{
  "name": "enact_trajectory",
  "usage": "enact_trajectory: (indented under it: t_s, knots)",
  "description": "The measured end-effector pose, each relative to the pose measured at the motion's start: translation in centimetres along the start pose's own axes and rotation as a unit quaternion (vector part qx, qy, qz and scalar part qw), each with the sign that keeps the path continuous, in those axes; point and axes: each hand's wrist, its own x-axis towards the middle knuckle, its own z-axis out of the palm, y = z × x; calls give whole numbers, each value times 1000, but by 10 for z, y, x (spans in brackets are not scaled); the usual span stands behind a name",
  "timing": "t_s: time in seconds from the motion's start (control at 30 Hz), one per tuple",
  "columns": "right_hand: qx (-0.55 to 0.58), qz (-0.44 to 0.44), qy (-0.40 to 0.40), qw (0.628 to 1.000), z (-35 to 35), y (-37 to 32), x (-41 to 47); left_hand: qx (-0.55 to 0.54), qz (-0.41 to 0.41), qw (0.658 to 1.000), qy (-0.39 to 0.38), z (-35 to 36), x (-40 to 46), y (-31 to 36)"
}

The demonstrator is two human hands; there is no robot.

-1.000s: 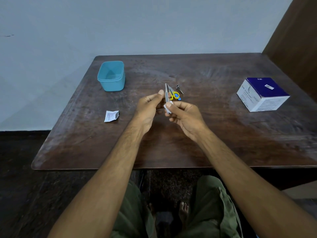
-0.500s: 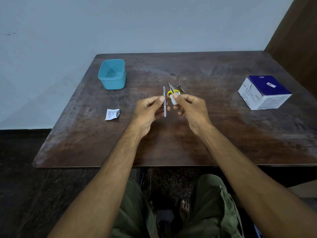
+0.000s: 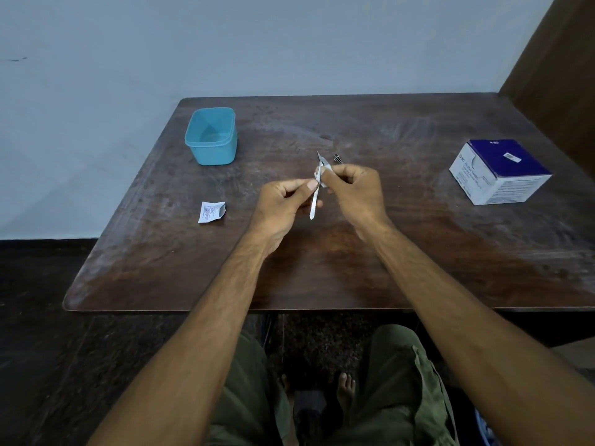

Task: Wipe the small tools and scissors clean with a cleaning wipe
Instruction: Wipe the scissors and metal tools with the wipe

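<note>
Slim metal tool held over a dark wooden table (image 3: 418, 259), being wiped.

Largest to smallest: blue-and-white box (image 3: 499, 172) at right; teal tub (image 3: 212, 136) at far left; left hand (image 3: 283, 204), thumb and fingers pinching the tool's middle; right hand (image 3: 354, 191), fingers curled round a white wipe (image 3: 323, 175) pressed to the upper shaft; silver tool (image 3: 315, 194), thin, flat, long axis near upright, pointed tip away from the person, blunt end towards them; torn sachet (image 3: 211, 212) at left; small dark item (image 3: 337, 159) beyond the hands.

Teal tub (image 3: 211, 136), dark brown streaked tabletop (image 3: 322, 268), white-and-navy box (image 3: 497, 170), silver tool (image 3: 315, 197), white printed sachet (image 3: 211, 212)
</note>
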Motion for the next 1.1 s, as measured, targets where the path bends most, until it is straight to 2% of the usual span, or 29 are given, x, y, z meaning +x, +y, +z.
enact_trajectory:
  t_s: [0.23, 0.43, 0.57, 0.77, 0.97, 1.1]
  knots:
    - [13, 14, 43, 999, -1, 1, 10, -28, -58, 998, 10, 0, -8, -9]
    - [10, 18, 6, 1000, -2, 10, -2, 10, -7, 999, 38, 6, -8, -10]
    - [-2, 35, -34, 999, -9, 15, -7, 39, -4, 998, 45, 2, -8, -16]
    - [26, 57, 18, 998, -11, 6, 4, 39, 7, 998, 43, 9, -10, -23]
    - [20, 78, -22, 996, -10, 18, -12, 32, 20, 998, 46, 6, -9, -28]
    - [51, 49, 48, 996, -11, 13, -9, 33, 14, 998, 60, 9, -8, -29]
